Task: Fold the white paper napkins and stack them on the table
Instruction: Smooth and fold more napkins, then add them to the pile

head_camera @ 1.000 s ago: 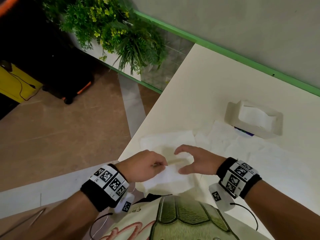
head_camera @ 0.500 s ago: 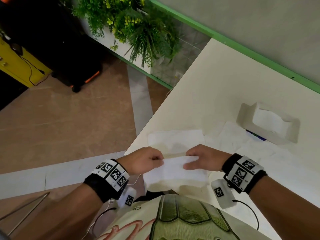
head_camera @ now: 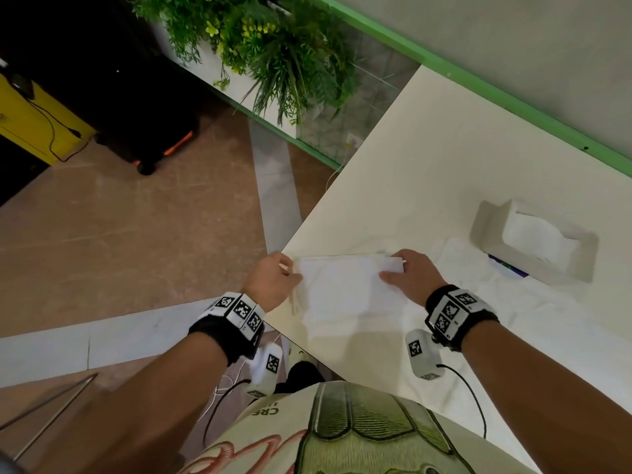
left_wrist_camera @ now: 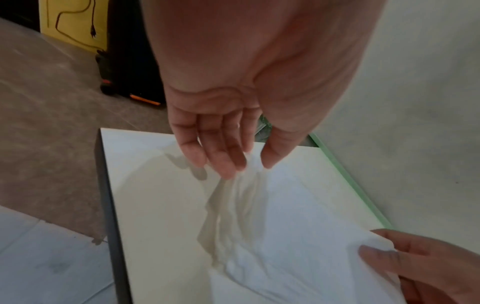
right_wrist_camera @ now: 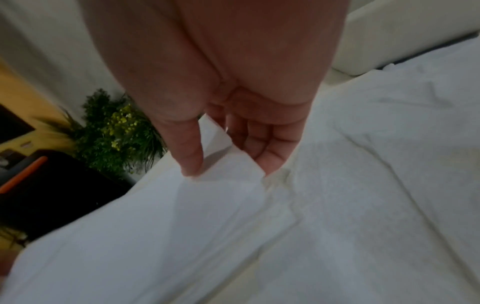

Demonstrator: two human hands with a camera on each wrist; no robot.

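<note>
Since a moment ago the white napkin has been carried forward and laid flatter near the corner of the surface. The left hand pinches its left edge, and the right hand pinches its far right corner, each grip clamped on the paper.

Leafy green plant with yellow blooms sitting in a white planter by the green-trimmed wall. Yellow cabinet with a black cable trailing down it. Black case with orange trim standing on the brown floor.
</note>
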